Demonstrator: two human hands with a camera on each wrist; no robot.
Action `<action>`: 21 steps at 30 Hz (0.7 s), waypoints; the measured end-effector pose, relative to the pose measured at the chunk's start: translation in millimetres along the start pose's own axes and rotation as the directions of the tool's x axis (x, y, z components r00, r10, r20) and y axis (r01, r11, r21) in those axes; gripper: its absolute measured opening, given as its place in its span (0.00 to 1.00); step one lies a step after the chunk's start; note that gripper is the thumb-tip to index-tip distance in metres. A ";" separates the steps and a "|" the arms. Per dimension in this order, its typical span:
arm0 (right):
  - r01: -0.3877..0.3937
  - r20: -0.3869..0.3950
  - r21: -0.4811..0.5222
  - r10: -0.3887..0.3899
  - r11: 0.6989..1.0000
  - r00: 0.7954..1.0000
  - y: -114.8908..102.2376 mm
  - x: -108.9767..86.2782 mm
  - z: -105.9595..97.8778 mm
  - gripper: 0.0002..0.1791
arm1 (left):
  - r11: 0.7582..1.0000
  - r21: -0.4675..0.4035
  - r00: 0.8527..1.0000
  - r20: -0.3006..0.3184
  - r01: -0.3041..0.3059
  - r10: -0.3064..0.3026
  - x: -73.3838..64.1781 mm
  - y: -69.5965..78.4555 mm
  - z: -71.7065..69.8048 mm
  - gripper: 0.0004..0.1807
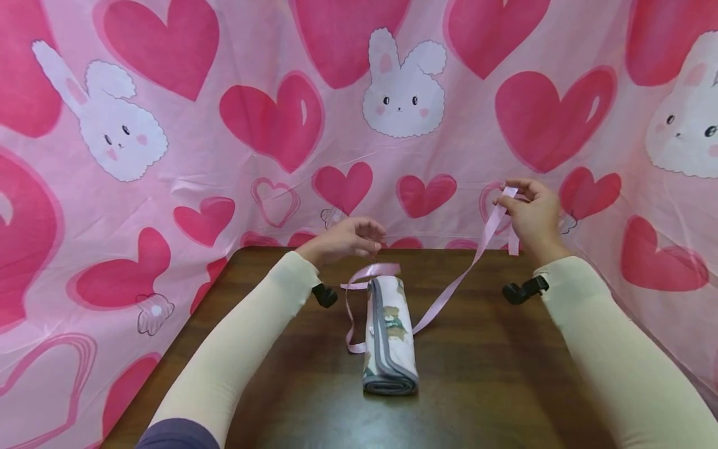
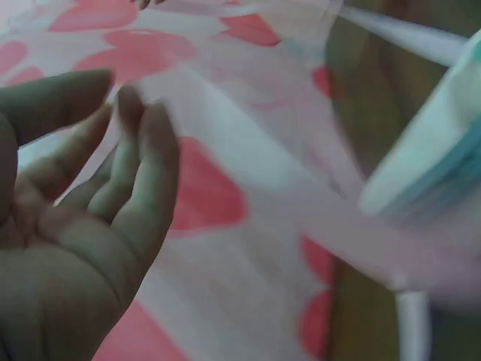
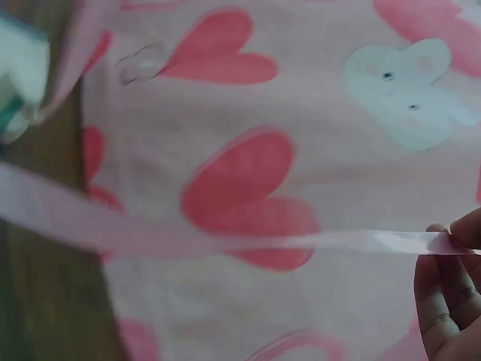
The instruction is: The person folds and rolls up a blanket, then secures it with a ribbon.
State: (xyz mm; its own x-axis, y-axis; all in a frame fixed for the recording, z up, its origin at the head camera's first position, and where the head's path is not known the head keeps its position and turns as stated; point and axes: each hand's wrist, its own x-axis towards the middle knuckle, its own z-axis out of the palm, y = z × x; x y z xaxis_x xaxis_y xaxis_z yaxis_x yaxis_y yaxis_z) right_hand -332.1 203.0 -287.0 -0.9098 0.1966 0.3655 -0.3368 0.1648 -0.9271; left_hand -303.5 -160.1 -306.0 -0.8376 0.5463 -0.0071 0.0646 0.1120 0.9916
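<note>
A rolled cloth [image 1: 397,333], white with grey edging and a printed bear, lies on the table, its near end showing the coiled layers. Pink ribbon [image 1: 449,292] passes by the roll. On the right, my raised right hand [image 1: 535,215] pinches one length between thumb and fingers, and a short tail hangs beneath. The left stretch of ribbon [image 1: 374,270] loops loosely at the roll's far end and left side. Above that loop is my left hand [image 1: 349,240]. In the left wrist view, nothing sits between the loosely bent fingers [image 2: 154,165] and the thumb.
The dark wooden table [image 1: 471,386] reaches back to a pink curtain [image 1: 348,146] printed with hearts and rabbits, which also hangs along both sides. Black wrist mounts [image 1: 524,290] stick out from the sleeves.
</note>
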 end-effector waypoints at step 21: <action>-0.055 0.279 -0.487 0.215 0.871 0.936 142.4 -43.0 -21.6 0.23 | 0.111 0.988 0.988 -0.116 0.104 0.105 24.5 -71.4 89.9 0.31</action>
State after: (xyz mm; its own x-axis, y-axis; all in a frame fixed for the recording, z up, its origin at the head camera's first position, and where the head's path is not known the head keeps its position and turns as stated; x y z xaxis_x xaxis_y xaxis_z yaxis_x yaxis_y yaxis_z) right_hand -335.7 238.9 -432.9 -0.9916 -0.0499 0.1197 -0.1254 0.6040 -0.7871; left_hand -279.9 -80.1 -388.6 -0.8834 0.4550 0.1123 0.4560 0.8898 -0.0178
